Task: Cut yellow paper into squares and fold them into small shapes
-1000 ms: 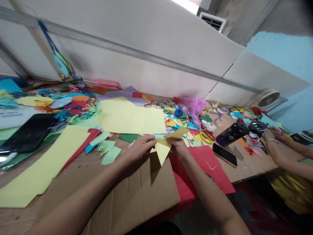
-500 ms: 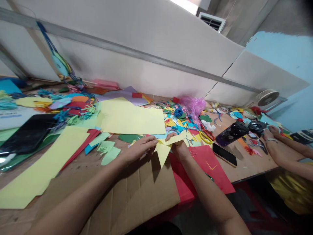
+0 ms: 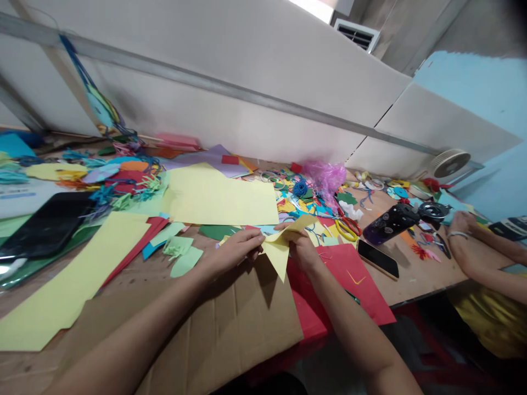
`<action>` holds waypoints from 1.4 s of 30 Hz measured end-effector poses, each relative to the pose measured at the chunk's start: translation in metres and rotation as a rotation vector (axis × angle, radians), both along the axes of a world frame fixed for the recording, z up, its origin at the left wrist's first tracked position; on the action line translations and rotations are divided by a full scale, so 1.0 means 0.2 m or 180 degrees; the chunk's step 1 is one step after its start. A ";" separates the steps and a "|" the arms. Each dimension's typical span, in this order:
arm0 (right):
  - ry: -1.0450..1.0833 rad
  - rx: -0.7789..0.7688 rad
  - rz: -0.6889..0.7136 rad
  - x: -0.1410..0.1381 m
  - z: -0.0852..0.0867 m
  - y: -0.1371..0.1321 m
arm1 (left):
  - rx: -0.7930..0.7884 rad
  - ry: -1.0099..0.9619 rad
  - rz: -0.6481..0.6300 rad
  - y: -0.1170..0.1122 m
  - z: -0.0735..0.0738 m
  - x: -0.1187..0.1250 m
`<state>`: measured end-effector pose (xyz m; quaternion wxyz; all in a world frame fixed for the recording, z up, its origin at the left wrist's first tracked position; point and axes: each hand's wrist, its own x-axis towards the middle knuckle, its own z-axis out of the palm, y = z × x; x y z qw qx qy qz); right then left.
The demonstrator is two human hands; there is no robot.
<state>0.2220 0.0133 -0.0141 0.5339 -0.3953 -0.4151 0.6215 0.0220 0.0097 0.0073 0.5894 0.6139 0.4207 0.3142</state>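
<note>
A piece of yellow paper (image 3: 277, 255), with a pointed flap hanging down, is stretched between my two hands. My left hand (image 3: 242, 246) pinches its left end. My right hand (image 3: 302, 248) grips the other end, where the paper bends up over the fingers. Both hands hover above the front of a brown cardboard sheet (image 3: 230, 323) and beside a sheet of red paper (image 3: 343, 269). Behind them lies a larger yellow sheet (image 3: 222, 197). The fingertips of my right hand are partly covered by the paper.
A phone (image 3: 377, 259), a dark bottle (image 3: 389, 224) and scissors (image 3: 348, 227) lie to the right. Scraps and a blue yarn ball (image 3: 300, 188) fill the back. At left are a black phone (image 3: 49, 225) and a long yellow strip (image 3: 78, 280). A co-worker's hands (image 3: 463, 225) are far right.
The right end of the yellow paper has bent and turned in my right hand, and its hanging point has swung slightly to the right. My left hand has barely moved.
</note>
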 end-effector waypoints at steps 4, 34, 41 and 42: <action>0.0205 -0.0092 -0.0012 -0.02 -0.01 0.01 | 0.0195 -0.0003 0.0356 0.00 -0.01 0.01; 0.0100 -0.0043 -0.0046 -0.02 -0.02 -0.01 | 0.0228 0.0004 0.0749 -0.02 -0.08 0.09; -0.0002 -0.0223 -0.0040 -0.01 -0.03 -0.01 | -0.0153 -0.0410 0.0493 -0.02 -0.05 0.08; 0.0003 -0.0204 -0.0066 -0.01 -0.03 -0.01 | -0.0227 -0.0458 0.0512 -0.02 -0.04 0.07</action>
